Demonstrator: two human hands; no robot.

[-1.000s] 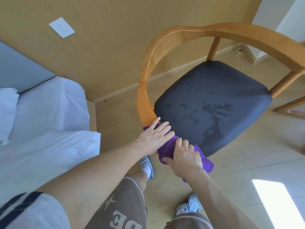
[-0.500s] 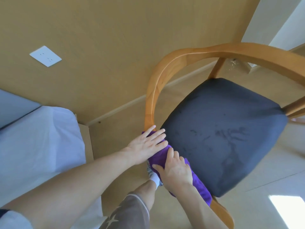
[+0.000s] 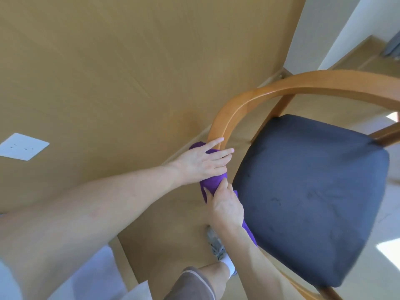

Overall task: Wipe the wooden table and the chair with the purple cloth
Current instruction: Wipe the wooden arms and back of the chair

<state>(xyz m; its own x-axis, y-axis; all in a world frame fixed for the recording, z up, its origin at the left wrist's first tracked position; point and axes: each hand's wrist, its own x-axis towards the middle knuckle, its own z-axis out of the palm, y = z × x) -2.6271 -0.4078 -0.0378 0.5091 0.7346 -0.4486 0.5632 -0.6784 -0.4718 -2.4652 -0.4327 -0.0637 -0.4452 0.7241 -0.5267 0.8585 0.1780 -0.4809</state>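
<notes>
Both hands had slid the purple cloth (image 3: 211, 184) further up the chair (image 3: 229, 113) rail. The left hand (image 3: 202, 162) pressed flat, the right hand (image 3: 226, 205) gripped cloth; the curve above awaited wiping.

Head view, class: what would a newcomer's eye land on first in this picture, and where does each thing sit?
The purple cloth at centre, wrapped around the chair's curved wooden arm rail. The left hand lies flat on it higher up and the right hand grips it lower down. Next, the dark seat cushion filling the right side, with faint smear marks on its fabric.
</notes>
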